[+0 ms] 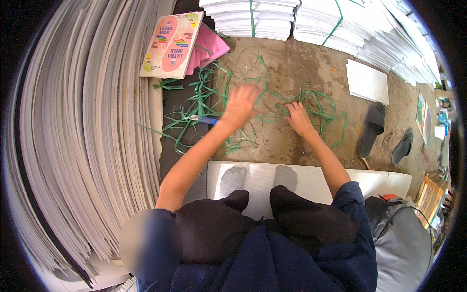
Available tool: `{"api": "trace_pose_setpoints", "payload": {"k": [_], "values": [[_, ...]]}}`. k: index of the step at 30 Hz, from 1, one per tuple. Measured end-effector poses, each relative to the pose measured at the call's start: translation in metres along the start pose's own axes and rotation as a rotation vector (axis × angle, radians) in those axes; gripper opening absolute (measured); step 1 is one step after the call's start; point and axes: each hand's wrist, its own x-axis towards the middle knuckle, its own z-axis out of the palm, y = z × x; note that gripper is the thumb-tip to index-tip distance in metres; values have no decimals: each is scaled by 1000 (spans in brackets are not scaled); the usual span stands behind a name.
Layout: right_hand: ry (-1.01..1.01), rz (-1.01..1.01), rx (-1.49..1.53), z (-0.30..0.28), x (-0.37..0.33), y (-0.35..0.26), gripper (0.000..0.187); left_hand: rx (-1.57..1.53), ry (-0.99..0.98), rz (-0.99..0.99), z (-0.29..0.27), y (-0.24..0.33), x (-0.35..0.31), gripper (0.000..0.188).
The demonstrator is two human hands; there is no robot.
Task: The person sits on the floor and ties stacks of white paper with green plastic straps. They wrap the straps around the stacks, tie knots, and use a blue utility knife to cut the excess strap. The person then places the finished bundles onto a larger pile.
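Observation:
My left hand (239,104) is smeared by motion above the tangled green plastic twine (202,92), and its fingers are too blurred to read. To its right, my right hand (299,118) is low over the floor, with its fingers closed on a strand of green twine (281,97). More loops of this twine (335,116) lie to the right of that hand. Just left of my left wrist, a blue-handled cutter (208,120) lies among the strands.
Tall stacked sheets (92,121) fill the left side. A printed carton board (171,46) rests over pink sheets (214,44). White bundles (250,19) stand at the back. Dark slippers (372,129), a small white stack (367,82) and a grey bag (404,243) are on the right.

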Motion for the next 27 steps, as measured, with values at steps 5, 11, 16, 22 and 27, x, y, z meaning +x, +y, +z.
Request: {"api": "trace_pose_setpoints", "payload": {"k": [5, 11, 16, 22, 27], "values": [[-30, 62, 130, 8, -3, 3, 24, -28, -256, 56, 49, 42, -3, 61], [41, 176, 292, 11, -6, 0, 18, -63, -75, 115, 87, 38, -9, 35], [93, 302, 397, -18, 0, 7, 15, -783, -543, -309, 55, 34, 0, 25], [326, 295, 289, -39, 4, 41, 15, -1080, -357, -422, 55, 30, -5, 33], [532, 497, -318, -58, -14, 82, 21, -1200, -226, -580, 48, 31, -11, 32]]}}
